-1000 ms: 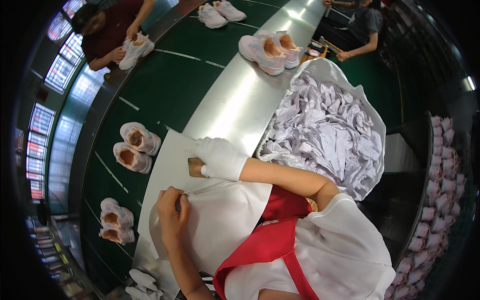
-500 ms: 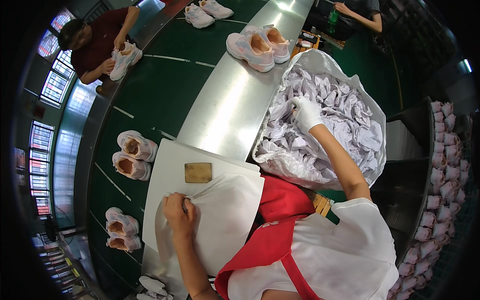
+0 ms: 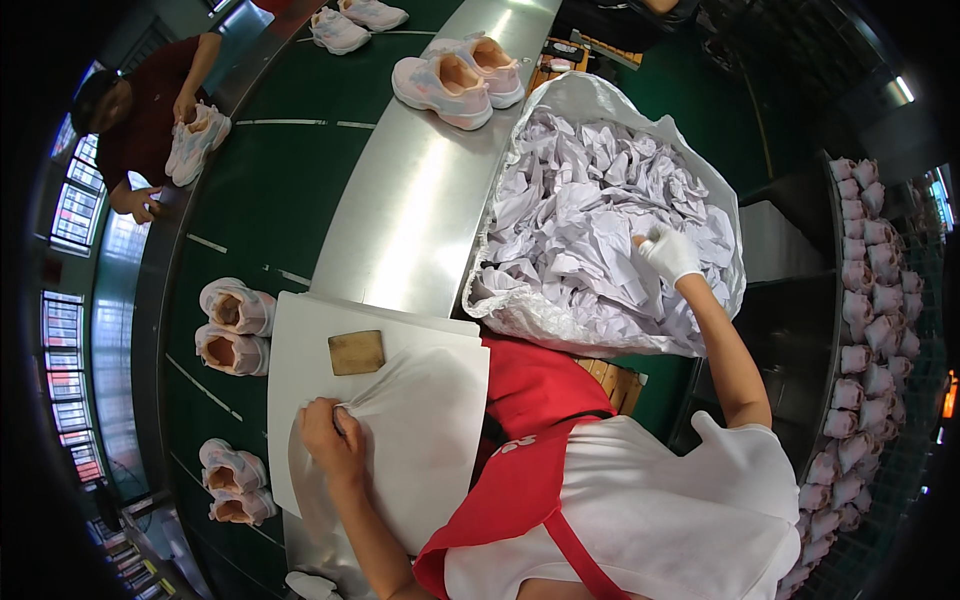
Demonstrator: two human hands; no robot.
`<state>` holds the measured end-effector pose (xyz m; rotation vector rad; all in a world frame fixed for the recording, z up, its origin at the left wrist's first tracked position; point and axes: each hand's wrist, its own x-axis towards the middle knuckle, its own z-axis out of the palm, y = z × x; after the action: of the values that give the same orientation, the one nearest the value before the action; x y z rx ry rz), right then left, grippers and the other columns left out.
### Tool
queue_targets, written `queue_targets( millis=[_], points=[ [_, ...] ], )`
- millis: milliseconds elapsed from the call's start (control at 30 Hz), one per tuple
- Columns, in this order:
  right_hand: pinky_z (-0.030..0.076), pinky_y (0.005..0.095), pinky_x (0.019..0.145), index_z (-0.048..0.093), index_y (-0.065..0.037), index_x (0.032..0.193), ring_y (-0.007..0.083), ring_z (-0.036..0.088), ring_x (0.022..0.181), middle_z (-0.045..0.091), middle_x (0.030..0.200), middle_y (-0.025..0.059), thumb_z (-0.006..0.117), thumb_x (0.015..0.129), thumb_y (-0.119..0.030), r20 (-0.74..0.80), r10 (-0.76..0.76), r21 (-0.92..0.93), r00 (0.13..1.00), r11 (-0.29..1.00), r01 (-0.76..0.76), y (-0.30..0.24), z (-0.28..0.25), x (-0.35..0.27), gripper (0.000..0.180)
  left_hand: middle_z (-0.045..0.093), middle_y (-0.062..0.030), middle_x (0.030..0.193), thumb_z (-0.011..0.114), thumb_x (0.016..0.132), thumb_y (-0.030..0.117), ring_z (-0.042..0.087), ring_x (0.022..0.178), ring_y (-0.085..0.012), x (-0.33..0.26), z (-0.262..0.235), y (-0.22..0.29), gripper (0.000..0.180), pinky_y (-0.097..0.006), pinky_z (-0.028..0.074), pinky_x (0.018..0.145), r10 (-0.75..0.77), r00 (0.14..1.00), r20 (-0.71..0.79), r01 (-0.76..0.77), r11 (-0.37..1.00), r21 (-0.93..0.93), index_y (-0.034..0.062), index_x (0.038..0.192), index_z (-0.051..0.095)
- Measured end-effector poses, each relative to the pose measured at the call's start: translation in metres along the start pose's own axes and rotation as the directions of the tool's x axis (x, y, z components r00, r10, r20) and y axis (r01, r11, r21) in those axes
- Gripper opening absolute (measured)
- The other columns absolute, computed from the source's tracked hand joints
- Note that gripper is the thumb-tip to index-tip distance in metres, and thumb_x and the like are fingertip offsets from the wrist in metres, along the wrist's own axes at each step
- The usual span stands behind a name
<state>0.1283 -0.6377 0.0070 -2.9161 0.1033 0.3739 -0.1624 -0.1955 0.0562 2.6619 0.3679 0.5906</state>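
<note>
My left hand (image 3: 333,440), bare, is closed on the gathered edge of a white paper sheet (image 3: 430,420), pulling creases into it. That sheet lies on top of a stack of white paper (image 3: 290,350) at the edge of the metal counter. A small tan rectangular block (image 3: 356,353) rests on the sheets just beyond this hand. My right hand (image 3: 668,254), in a white glove with a bare fingertip showing, is over crumpled white paper (image 3: 580,230) in a large white sack (image 3: 722,190). Its fingers are loosely bent and apart, with nothing visible in them.
Pale pink shoes (image 3: 455,82) stand on the metal counter (image 3: 400,190). More pairs (image 3: 235,325) sit on the green conveyor belt (image 3: 270,180) at left. Across the belt a person (image 3: 150,110) handles a shoe. Racked shoes (image 3: 870,290) line the far right.
My right hand has moved right and toward me over the crumpled paper. My left hand keeps its grip on the sheet. The view has shifted, and the person across has lowered one hand.
</note>
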Motion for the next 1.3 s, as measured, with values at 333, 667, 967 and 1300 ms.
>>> queue_targets(
  millis=[333, 667, 967, 1300],
  points=[
    [0.05, 0.04, 0.074, 0.05, -0.005, 0.119, 0.0326, 0.063, 0.087, 0.065, 0.092, 0.0178, 0.078, 0.06, -0.047, -0.384, -0.234, -0.246, 0.893, 0.958, 0.146, -0.016, 0.038, -0.01, 0.078, 0.048, -0.015, 0.069, 0.05, 0.076, 0.002, 0.044, 0.064, -0.0335, -0.002, -0.007, 0.004, 0.002, -0.041, 0.036, 0.063, 0.003, 1.0, 0.009, -0.003, 1.0, -0.022, 0.0002, 0.074, 0.05],
    [0.049, 0.0446, 0.073, 0.062, -0.005, 0.1, 0.0377, 0.063, 0.082, 0.064, 0.085, 0.0236, 0.048, 0.082, -0.019, -0.259, -0.082, 0.077, 0.962, 0.991, 0.105, -0.005, 0.024, 0.03, 0.026, 0.048, -0.0157, 0.067, 0.048, 0.074, -0.003, 0.045, 0.064, -0.0339, -0.001, -0.027, 0.015, 0.002, -0.04, 0.037, 0.061, 0.024, 0.999, 0.025, -0.023, 0.999, -0.045, -0.001, 0.074, 0.049],
    [0.034, 0.0275, 0.047, 0.063, -0.002, 0.072, 0.0072, 0.039, 0.051, 0.048, 0.056, -0.0041, 0.07, 0.079, -0.034, -0.191, -0.077, 0.698, 0.978, 0.69, 0.191, -0.061, -0.081, 0.024, 0.034, 0.047, -0.0077, 0.061, 0.053, 0.056, -0.006, 0.048, 0.054, -0.0262, 0.035, -0.081, 0.061, 0.019, -0.035, 0.04, 0.059, 0.403, 0.911, 0.09, -0.379, 0.902, -0.207, 0.0027, 0.072, 0.051],
    [0.042, 0.0361, 0.09, 0.051, -0.002, 0.122, 0.027, 0.054, 0.106, 0.057, 0.114, 0.0148, 0.065, 0.08, -0.021, -0.3, -0.928, 0.767, 0.223, -0.096, 0.634, -0.238, -0.048, -0.175, 0.049, 0.056, -0.0089, 0.066, 0.051, 0.063, 0.001, 0.05, 0.055, -0.0236, 0.071, -0.103, 0.125, 0.006, -0.039, 0.046, 0.078, 0.444, 0.893, -0.07, -0.442, 0.896, 0.045, 0.0015, 0.068, 0.049]
  ],
)
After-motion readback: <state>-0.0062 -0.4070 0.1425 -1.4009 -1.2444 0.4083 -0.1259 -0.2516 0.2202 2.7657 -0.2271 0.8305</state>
